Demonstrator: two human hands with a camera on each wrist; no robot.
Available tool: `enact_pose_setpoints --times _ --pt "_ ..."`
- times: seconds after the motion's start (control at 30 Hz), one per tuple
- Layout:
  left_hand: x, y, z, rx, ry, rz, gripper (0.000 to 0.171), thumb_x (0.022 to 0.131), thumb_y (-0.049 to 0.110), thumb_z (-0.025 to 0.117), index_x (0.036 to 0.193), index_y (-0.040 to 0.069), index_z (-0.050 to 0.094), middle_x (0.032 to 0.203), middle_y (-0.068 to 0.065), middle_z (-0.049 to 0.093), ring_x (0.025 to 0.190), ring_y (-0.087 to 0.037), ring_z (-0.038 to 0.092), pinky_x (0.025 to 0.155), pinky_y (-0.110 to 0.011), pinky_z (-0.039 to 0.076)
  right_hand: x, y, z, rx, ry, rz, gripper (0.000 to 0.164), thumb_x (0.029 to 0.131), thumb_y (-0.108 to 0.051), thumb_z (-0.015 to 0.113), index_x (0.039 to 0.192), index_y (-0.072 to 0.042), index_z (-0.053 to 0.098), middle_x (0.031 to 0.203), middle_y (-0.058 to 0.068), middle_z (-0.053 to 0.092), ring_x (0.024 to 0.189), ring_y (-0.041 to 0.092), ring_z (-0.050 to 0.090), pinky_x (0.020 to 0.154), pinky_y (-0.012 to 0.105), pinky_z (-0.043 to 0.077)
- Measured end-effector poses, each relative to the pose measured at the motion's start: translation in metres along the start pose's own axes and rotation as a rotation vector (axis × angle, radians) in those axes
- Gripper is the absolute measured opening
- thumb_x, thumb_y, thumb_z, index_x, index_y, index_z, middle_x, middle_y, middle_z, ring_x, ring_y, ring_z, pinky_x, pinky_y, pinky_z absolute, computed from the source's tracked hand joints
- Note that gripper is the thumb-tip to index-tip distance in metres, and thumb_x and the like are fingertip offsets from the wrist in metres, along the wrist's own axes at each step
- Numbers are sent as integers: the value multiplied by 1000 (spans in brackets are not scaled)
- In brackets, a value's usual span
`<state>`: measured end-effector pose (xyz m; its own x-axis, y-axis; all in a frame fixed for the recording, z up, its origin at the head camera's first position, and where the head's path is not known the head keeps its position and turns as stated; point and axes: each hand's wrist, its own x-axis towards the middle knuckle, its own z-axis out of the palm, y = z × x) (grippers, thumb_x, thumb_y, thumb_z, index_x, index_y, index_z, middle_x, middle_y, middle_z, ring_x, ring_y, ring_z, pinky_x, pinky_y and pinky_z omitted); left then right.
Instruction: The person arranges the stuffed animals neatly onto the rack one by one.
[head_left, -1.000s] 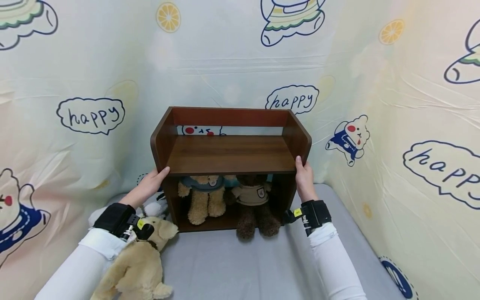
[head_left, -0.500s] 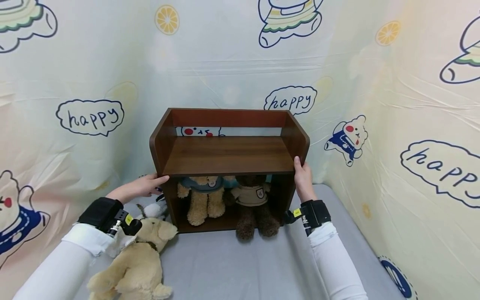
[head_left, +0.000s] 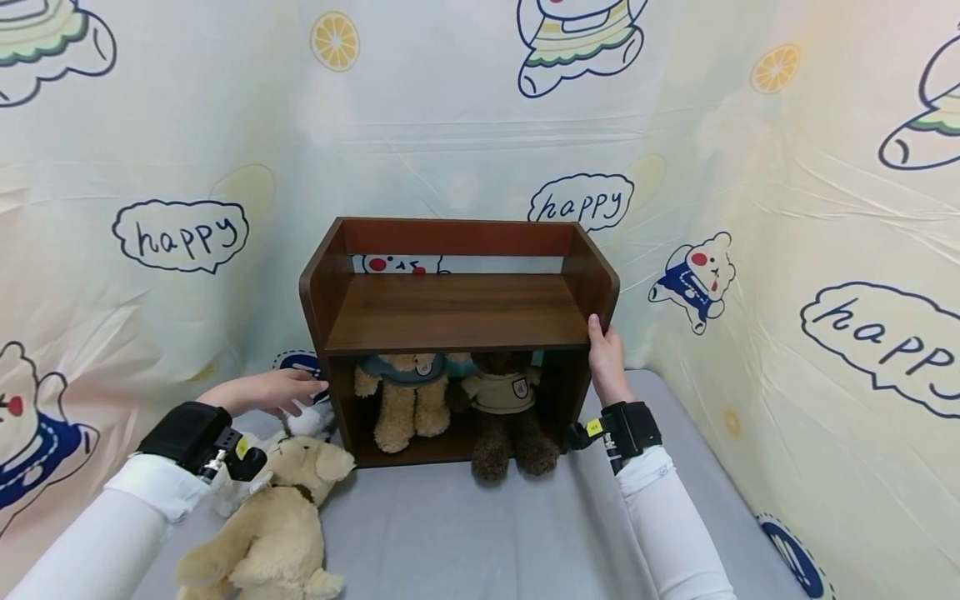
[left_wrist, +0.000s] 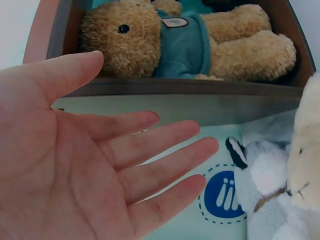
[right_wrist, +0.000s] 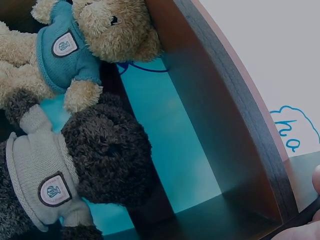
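Observation:
A dark brown wooden shelf unit stands on the grey surface. Its lower compartment holds a light tan teddy bear in a blue-green sweater and a dark brown teddy bear in a pale sweater. At the unit's right side, my right hand grips the panel, thumb on the front edge; its other fingers are mostly hidden. My left hand hovers by the left side panel, palm showing in the left wrist view, fingers extended and holding nothing. Just below it are a beige plush dog and a grey-white plush toy.
A printed fabric curtain hangs behind the unit and along both sides. The grey cloth surface extends in front of the unit. Both plush toys on the left lie close to the unit's left side.
My left hand has let go of the unit's left front edge and moved left and down, its fingers straightening. The right hand keeps its grip, and the unit looks nearly still.

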<state>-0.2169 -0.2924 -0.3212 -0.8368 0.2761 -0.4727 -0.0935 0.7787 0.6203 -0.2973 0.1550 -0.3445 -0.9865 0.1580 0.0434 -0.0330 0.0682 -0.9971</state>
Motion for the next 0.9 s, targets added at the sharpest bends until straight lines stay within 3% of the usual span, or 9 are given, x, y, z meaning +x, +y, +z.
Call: enact_pose_setpoints --times 0.63,0.9 --pt "-8 -20 14 66 -18 -93 65 94 41 43 122 -18 36 107 -29 54 97 -41 56 82 -55 43 1 1 1 11 6 -8 60 98 -40 32 145 -8 15 149 9 20 133 24 20 110 45 10" --pt "-5 -30 22 116 -14 -108 57 95 33 44 119 -19 40 104 -29 55 94 -41 57 79 -55 45 2 2 1 13 6 -10 60 98 -39 32 145 -7 15 149 10 20 133 24 20 110 46 10"
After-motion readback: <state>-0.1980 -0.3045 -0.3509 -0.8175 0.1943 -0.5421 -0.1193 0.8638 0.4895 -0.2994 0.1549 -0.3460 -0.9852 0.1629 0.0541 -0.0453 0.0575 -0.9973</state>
